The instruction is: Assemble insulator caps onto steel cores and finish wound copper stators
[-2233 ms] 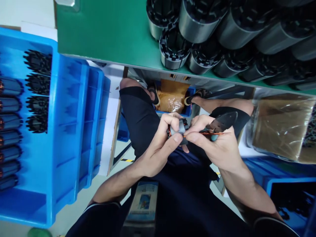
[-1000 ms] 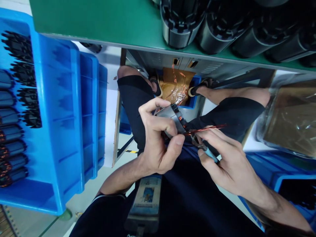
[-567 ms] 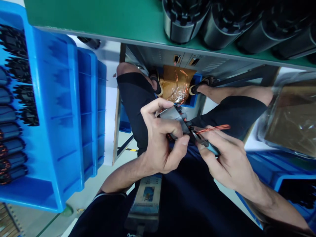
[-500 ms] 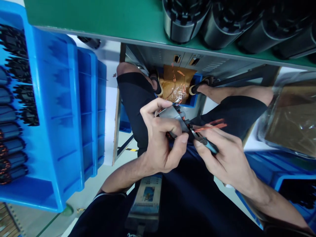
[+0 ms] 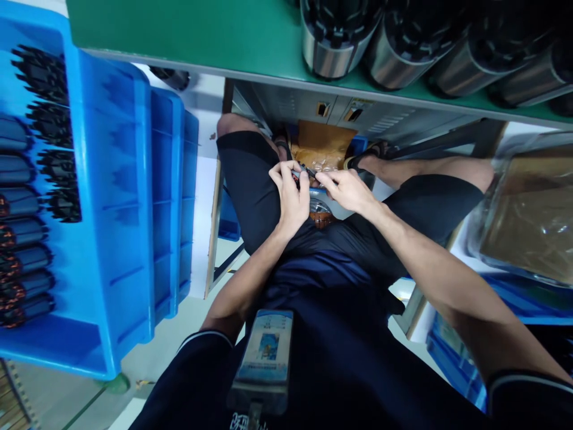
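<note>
Low between the knees, my left hand (image 5: pixel 292 197) is closed around a small motor stator (image 5: pixel 296 175). Most of it is hidden by the fingers; a bit of red-orange winding shows. My right hand (image 5: pixel 348 189) faces it from the right, fingers closed on cutting pliers (image 5: pixel 312 174) whose dark jaws point at the stator. Their handles are covered by the palm. Beyond both hands lies brown paper lining (image 5: pixel 324 136) in a blue box (image 5: pixel 359 143) on the floor between the feet.
Stacked blue crates (image 5: pixel 128 209) stand at left, holding black parts (image 5: pixel 56 128) and wound stators (image 5: pixel 27 260). Above, a green bench (image 5: pixel 188 30) carries several dark metal cylinders (image 5: pixel 342 60) near its edge. Plastic-wrapped brown cardboard (image 5: pixel 532 209) lies at right.
Both hands have moved forward and down, away from my body toward the paper-lined box, with the stator and pliers. The loose copper wires by my right hand no longer show there.
</note>
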The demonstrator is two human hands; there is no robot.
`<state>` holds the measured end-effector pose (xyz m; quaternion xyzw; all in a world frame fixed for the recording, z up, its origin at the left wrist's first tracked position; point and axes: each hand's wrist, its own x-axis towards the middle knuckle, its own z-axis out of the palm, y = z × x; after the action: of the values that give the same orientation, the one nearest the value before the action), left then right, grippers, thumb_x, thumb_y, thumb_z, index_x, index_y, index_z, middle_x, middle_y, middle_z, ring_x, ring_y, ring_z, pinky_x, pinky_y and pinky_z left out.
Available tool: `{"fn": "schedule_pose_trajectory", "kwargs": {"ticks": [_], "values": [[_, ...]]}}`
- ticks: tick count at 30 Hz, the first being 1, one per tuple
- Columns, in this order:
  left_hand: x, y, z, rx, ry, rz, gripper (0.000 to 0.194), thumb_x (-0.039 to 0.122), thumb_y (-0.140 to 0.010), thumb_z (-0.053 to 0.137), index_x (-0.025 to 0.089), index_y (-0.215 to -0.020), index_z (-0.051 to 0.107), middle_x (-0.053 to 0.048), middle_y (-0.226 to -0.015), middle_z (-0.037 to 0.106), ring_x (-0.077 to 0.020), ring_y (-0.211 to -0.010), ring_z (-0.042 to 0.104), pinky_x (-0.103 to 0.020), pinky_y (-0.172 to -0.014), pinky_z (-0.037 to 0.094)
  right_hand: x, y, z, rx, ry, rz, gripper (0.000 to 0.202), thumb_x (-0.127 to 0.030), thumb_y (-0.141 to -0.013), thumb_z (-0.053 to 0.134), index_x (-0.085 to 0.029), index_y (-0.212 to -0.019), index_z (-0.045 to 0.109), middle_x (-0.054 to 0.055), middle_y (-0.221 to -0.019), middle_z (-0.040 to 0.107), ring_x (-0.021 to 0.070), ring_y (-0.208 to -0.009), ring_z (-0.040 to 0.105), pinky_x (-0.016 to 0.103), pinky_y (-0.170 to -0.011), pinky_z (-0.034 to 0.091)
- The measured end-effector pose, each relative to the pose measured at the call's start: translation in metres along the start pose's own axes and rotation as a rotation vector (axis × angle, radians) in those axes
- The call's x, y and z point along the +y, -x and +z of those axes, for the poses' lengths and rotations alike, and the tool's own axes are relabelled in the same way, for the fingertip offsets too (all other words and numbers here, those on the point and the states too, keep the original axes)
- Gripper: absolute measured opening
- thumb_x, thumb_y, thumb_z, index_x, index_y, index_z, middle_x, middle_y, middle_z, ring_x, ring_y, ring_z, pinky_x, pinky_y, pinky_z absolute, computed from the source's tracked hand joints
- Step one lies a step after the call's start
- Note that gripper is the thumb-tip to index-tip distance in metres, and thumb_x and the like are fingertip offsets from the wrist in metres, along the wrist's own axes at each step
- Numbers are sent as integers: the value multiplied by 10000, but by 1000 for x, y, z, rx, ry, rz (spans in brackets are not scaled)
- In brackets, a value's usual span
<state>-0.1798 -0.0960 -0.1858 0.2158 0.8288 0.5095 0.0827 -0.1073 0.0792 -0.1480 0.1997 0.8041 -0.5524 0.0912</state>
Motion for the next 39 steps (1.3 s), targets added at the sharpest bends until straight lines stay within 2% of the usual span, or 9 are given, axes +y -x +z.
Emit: {"fn": "schedule_pose_trajectory", "kwargs": {"ticks": [5, 12, 14, 16, 19, 21, 26, 30, 39], "values": [[1, 12, -15, -37, -13, 59, 287, 543, -1204, 547, 263, -1254, 511, -150, -1334, 570, -317, -1363, 600, -560, -1246, 542, -4, -5, -6, -30, -165, 36, 714, -916, -1066, 629, -224, -950, 764, 5, -693, 698, 170, -588, 600, 343, -673, 503], [33, 21, -63, -93, -62, 566, 624, 336, -1071, 827, 412, -1597, 499, -142, -1624, 493, -352, -1483, 625, -575, -1185, 625, -51, 46, -15, -179, -435, -28, 635, -817, -948, 898, -198, -1052, 802, -44, -695, 628, 129, -581, 548, 287, -580, 460], [49, 22, -77, -162, 125, 450, 905, 593, -998, 925, 439, -1724, 408, -165, -1736, 431, -406, -1548, 611, -607, -1199, 633, -57, 62, -20, -150, -458, -59, 516, -689, -951, 966, -204, -1066, 833, -38, -753, 644, 126, -642, 551, 283, -624, 461], [71, 24, -89, -354, 422, 113, 989, 830, -999, 813, 437, -1786, 359, -173, -1758, 463, -419, -1503, 677, -585, -1134, 682, -62, 74, -25, -124, -454, -120, 366, -545, -979, 988, -219, -1077, 854, -34, -786, 670, 137, -686, 564, 298, -686, 489], [103, 28, -105, -639, 837, -409, 644, 783, -1153, 586, 437, -1691, 517, -123, -1612, 646, -315, -1164, 838, -487, -928, 750, -69, 87, -34, -160, -413, -279, 159, -372, -1056, 934, -239, -1048, 847, -17, -814, 736, 171, -725, 619, 342, -761, 544], [120, 30, -109, -690, 994, -553, 510, 663, -1184, 616, 417, -1629, 588, -98, -1546, 704, -244, -970, 839, -454, -870, 752, -73, 92, -38, -154, -344, -389, 127, -340, -1073, 918, -250, -1044, 832, -18, -814, 744, 180, -742, 642, 342, -765, 561], [137, 32, -100, -528, 1046, -564, 487, 589, -1155, 721, 331, -1554, 614, -65, -1294, 764, -175, -799, 772, -359, -739, 716, -89, 110, -44, -20, -130, -411, 113, -312, -1135, 829, -270, -1230, 784, -19, -953, 804, 155, -768, 711, 282, -798, 617], [137, 30, -95, -462, 925, -509, 557, 667, -1104, 779, 354, -1516, 571, -22, -1095, 732, -177, -702, 739, -357, -656, 686, -103, 135, -47, 45, 148, -295, 495, -144, -1127, 628, -319, -1589, 660, 50, -1270, 844, 222, -1002, 838, 345, -965, 701], [138, 39, -101, -497, 845, -388, 524, 594, -1162, 723, 342, -1585, 544, -47, -1158, 723, -177, -758, 762, -379, -753, 756, -106, 152, -56, 56, 321, -337, 791, -64, -1060, 622, -367, -1789, 576, 68, -1141, 763, 286, -1087, 779, 480, -1045, 715]]}}
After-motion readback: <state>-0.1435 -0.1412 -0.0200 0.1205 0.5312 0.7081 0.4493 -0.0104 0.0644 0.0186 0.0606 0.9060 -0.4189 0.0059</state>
